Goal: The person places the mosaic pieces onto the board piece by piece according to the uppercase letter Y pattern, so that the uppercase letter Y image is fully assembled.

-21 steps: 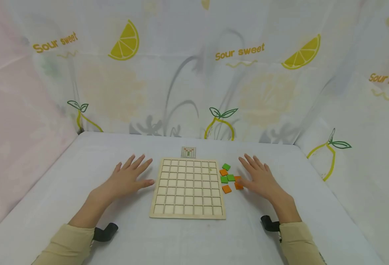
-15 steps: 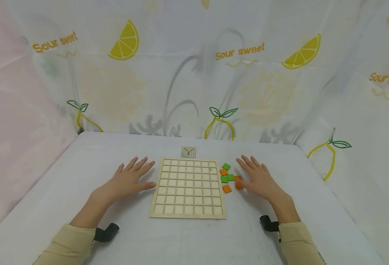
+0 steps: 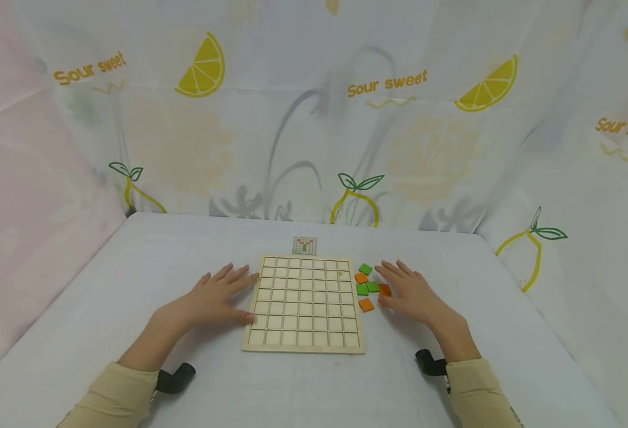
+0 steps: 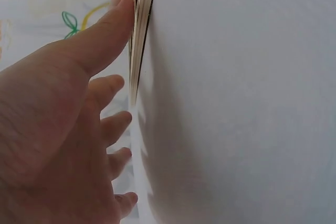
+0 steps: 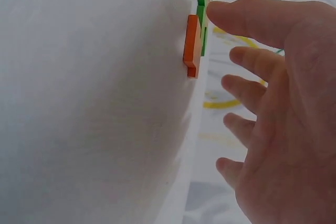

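A pale wooden board [image 3: 305, 308] with a grid of square recesses lies flat on the white table. My left hand [image 3: 212, 302] is at its left edge, fingers spread and holding nothing; the thumb overlaps the rim in the head view, and whether it touches I cannot tell. To the board's right lie several small square tiles, among them a green tile [image 3: 365, 269] and an orange tile [image 3: 366, 305]. My right hand [image 3: 416, 298] hovers beside them with fingers extended. Its thumb partly covers an orange tile [image 5: 192, 43] in the head view; the right wrist view shows no grip.
Just beyond the board's far edge lies a small card [image 3: 305, 245] printed with a coloured grid pattern. Printed cloth [image 3: 271, 119] hangs behind the table and on both sides. A black device [image 3: 176, 378] is strapped at the left wrist, another black device [image 3: 430, 362] at the right.
Both hands have come inward and slightly nearer the body, the left one to the board's edge and the right one closer to the tiles. Board, card and tiles have stayed put.
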The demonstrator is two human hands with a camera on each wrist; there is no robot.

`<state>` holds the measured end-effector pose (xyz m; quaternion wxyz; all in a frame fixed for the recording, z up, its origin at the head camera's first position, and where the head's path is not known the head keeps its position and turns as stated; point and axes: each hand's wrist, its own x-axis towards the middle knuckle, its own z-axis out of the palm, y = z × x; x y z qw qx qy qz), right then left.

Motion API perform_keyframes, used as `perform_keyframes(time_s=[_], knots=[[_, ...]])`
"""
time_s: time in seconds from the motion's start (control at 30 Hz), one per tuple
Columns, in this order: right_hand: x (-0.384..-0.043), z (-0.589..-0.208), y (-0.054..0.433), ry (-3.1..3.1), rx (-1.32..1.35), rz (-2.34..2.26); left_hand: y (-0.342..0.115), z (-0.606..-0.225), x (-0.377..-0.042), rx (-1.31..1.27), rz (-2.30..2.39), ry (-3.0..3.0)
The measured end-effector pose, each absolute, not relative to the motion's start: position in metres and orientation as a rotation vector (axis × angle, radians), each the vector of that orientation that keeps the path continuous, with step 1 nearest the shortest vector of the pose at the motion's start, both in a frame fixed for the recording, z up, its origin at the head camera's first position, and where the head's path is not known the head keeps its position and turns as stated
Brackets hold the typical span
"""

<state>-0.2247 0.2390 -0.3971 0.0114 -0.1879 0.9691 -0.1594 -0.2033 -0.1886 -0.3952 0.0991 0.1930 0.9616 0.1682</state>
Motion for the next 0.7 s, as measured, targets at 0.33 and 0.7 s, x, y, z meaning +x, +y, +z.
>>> perform_keyframes(time_s=[0.33,0.7], knots=[[-0.226,-0.398,0.235,3.022,-0.644,-0.459,-0.188,-0.399,-0.205,0.637,0.486,2.794],[-0.225,-0.397,0.226,2.968,-0.618,-0.498,-0.185,-0.393,-0.201,0.698,0.475,2.730]])
